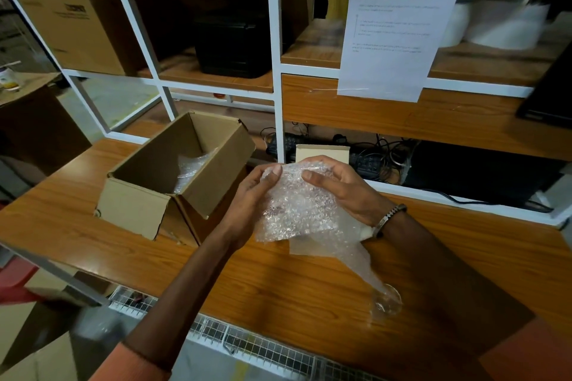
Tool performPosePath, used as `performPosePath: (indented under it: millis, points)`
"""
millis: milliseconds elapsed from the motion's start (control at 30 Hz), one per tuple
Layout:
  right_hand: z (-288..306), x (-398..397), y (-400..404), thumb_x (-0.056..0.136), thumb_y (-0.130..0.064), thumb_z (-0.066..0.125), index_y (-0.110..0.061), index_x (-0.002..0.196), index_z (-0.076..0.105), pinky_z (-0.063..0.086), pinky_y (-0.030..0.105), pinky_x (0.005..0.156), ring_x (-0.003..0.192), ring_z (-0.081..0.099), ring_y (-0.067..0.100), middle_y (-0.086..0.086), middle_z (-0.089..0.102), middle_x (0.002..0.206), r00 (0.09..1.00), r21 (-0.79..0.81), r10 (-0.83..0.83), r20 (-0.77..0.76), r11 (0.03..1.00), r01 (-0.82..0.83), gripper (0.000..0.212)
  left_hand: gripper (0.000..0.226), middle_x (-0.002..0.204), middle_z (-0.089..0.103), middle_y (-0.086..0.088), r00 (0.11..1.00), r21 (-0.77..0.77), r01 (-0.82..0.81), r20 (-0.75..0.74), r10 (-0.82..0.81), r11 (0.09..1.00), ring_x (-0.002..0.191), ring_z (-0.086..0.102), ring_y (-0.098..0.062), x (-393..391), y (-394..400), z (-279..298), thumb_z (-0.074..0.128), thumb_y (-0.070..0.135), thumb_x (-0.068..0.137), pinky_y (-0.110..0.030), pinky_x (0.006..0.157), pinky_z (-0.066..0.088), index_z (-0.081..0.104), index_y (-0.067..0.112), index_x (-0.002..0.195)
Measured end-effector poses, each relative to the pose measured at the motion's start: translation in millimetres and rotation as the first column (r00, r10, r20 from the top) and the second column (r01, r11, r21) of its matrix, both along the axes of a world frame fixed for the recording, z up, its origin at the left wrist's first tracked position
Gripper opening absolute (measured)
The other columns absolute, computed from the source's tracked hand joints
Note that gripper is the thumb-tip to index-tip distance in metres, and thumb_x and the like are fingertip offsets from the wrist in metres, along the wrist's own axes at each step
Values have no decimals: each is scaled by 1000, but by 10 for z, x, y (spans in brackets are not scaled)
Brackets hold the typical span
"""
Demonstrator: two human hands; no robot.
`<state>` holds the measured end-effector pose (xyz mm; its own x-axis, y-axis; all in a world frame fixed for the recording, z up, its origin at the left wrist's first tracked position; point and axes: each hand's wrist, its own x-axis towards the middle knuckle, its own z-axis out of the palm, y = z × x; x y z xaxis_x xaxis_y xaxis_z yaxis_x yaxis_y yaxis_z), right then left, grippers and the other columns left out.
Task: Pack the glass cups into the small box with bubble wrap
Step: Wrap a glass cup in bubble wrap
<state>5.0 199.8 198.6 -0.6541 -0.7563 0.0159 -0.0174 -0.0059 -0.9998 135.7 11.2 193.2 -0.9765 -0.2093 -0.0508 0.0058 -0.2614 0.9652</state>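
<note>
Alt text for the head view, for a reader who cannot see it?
Both hands, left and right, hold a bubble-wrap bundle above a wooden table. An open small cardboard box with bubble wrap inside sits to the left; a clear glass cup lies nearer the right forearm.

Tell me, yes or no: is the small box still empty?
No. A wad of bubble wrap already lies inside the open small box.

Bundle of clear bubble wrap (pixel 297 204), crumpled, lifted just right of the small box (pixel 173 176), loose tail trailing down. Brown cardboard, flaps open, tilted, more wrap (pixel 190 168) lying inside. Clear glass cup (pixel 387 300) well right of and nearer than the box.
</note>
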Motion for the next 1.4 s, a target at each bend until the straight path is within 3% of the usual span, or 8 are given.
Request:
performPosePath:
  millis: [133,333,533,767,967,1100,1167,1400]
  points:
    - [53,34,-11,98,-37,72,-13,130,67,54,40,106,125,70,22,9,74,132,995,29,50,91,998,-53,40,63,146,62,-9,999,-133,40,6,-39,990,126,69,-31,3,7,-35,88,23,85,-54,100,61,61,31,142]
    - [11,60,-49,86,-72,71,-30,140,66,33,50,124,143,49,16,-7,58,150,991,248,-7,136,968,-27,68,72,143,61,17,997,-510,7,-58,-42,860,133,55,0,13,35,-61,94,26,79,-26,103,50,62,39,142]
    - [-10,34,14,98,-70,60,-30,143,63,51,56,111,131,67,30,8,68,143,930,197,85,359,966,-164,60,52,122,77,-3,999,-288,30,-13,-35,957,108,77,-26,63,41,-22,89,22,80,-39,86,64,74,19,129]
    - [117,11,90,87,-21,89,-27,137,66,58,60,102,122,72,31,8,72,134,989,164,126,71,977,-136,56,54,110,78,-17,998,-180,-9,61,20,984,93,76,-32,74,33,-1,74,49,88,-38,78,65,72,3,117]
    - [139,49,86,81,-15,91,-7,136,62,58,57,102,119,72,37,18,73,129,993,70,64,101,995,-72,63,49,123,74,-12,993,-24,82,86,-80,996,103,76,-32,80,-10,25,82,40,90,-39,81,64,67,16,130]
    - [93,40,40,80,-22,93,-1,131,56,60,58,95,98,77,29,3,80,102,995,114,-33,98,993,21,66,61,135,69,-8,1000,-152,13,14,-11,988,112,75,-31,59,7,48,91,16,77,-42,84,65,69,24,133]
    - [42,27,14,78,-33,96,2,139,51,57,63,99,110,74,33,7,78,116,989,122,-71,132,991,54,84,56,128,74,-8,999,-143,0,-34,-4,990,110,76,-30,66,17,65,88,6,81,-39,83,65,70,19,133]
    - [92,52,15,95,-44,80,-14,145,62,45,63,116,138,59,36,15,64,147,948,40,88,306,994,-105,61,60,126,75,-3,995,-193,-29,-99,10,981,115,74,-27,92,-16,-9,88,6,75,-39,86,65,72,17,132]
